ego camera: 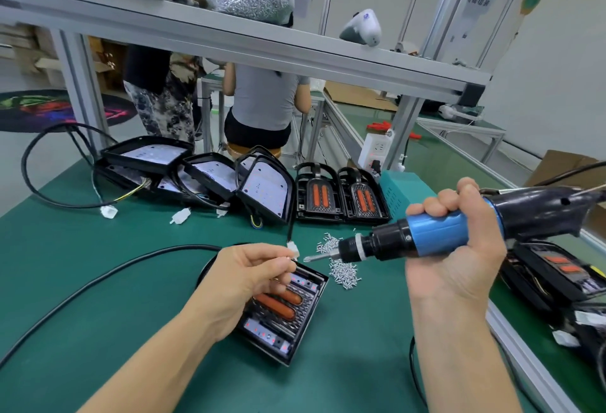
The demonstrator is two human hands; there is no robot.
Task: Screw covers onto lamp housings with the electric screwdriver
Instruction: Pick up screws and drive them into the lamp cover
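Gripping the screwdriver (436, 232) level, right hand (455, 248) aims its bit at the left hand (259, 275), which pinches something small, likely a screw for loading, above the housing (278, 314) on the bench (98, 265); loose screws (344, 273) just beyond.

Two bare forearms reach up from the bottom edge of the frame, one from the lower left and one from the lower right. No sleeve, glove or watch shows on either. The left hand (252, 276) and the right hand (455, 248) are both uncovered, with short, unpainted nails. No other part of the person's body is in view.
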